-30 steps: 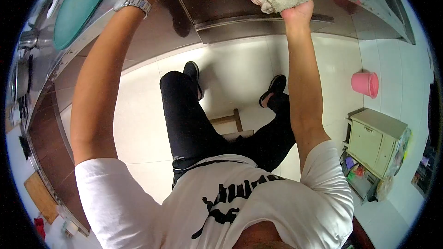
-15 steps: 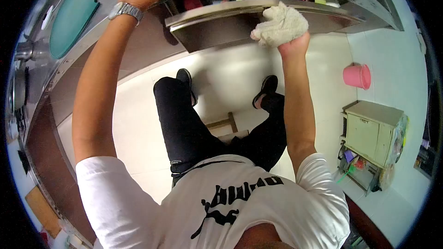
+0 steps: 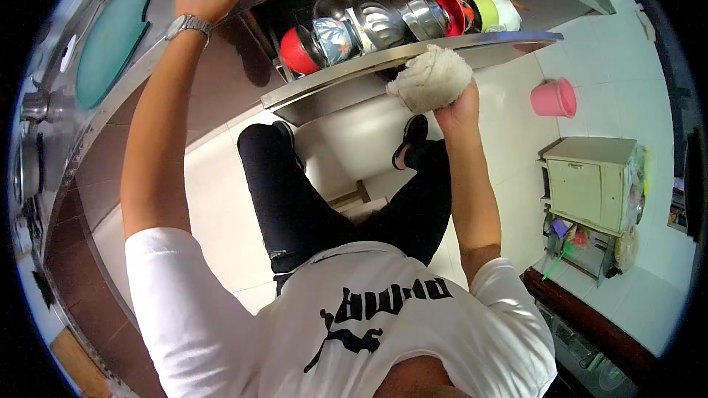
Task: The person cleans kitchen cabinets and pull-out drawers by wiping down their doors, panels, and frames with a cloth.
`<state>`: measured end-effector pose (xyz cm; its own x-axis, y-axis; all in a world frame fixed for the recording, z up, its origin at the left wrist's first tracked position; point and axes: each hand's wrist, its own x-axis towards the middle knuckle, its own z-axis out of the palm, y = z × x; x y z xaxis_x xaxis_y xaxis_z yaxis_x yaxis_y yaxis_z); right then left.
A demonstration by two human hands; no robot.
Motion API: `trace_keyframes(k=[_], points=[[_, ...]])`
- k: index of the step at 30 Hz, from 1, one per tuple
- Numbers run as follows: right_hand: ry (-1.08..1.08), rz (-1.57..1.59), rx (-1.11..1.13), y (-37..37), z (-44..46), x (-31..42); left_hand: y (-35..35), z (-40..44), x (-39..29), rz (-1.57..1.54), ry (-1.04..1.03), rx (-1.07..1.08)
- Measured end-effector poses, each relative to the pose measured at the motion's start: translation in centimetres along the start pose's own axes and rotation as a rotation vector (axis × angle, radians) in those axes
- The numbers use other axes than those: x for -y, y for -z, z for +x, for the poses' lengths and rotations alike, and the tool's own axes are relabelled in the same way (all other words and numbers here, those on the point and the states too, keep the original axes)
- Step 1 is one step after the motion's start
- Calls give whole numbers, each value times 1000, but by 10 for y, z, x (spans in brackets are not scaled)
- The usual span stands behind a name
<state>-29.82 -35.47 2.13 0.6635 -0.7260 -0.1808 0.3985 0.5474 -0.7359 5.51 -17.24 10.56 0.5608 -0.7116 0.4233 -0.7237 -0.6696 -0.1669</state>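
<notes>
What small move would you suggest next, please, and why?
Perhaps sweep the off-white cloth along the top edge of the drawer: the right hand holds it right at the drawer's front, and the drawer stands open.

Cloth (image 3: pixel 435 74) looks rough and matt | drawer rim (image 3: pixel 332 79) shows smooth, shiny metal | fluted bowl (image 3: pixel 382 23) gleams metallic | bucket (image 3: pixel 552 99) looks like smooth plastic | wristwatch (image 3: pixel 193 25) is shiny metal | floor (image 3: pixel 214 199) looks glossy
</notes>
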Motion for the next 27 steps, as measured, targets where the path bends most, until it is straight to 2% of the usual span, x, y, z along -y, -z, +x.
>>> trace_keyframes(k=[1,2,4,6,8,9,11,13,14,15,17,20,25,27], points=[[4,-152,31,0,-4,4,-1,1,2,5,17,25],[-1,-153,38,-1,-11,8,-1,2,3,9,25,25],[160,-481,103,-9,-29,20,-3,2,3,-9,13,-41],[221,-582,63,-31,-42,35,-6,6,6,9,27,-13],[651,-600,103,-61,-52,44,-6,6,4,-13,28,-25],[647,-599,107,-80,-55,47,-1,3,1,-11,32,-23],[847,-836,306,-114,-58,47,11,1,-3,-103,7,-178],[1158,-1156,613,-121,-41,18,1,3,2,-49,26,-107],[918,-1208,713,-127,-46,2,-4,5,4,2,45,-34],[812,-1403,799,-132,-47,-17,-5,7,4,-3,40,-44],[1004,-1505,924,-129,-41,-55,-5,6,3,-33,45,-46],[1002,-1677,837,-138,-47,-87,-3,6,4,-37,17,-31],[905,-1662,929,-132,-36,-79,4,4,3,-55,29,-30],[1064,-1677,928,-118,-29,-73,3,4,4,-47,56,-11]])
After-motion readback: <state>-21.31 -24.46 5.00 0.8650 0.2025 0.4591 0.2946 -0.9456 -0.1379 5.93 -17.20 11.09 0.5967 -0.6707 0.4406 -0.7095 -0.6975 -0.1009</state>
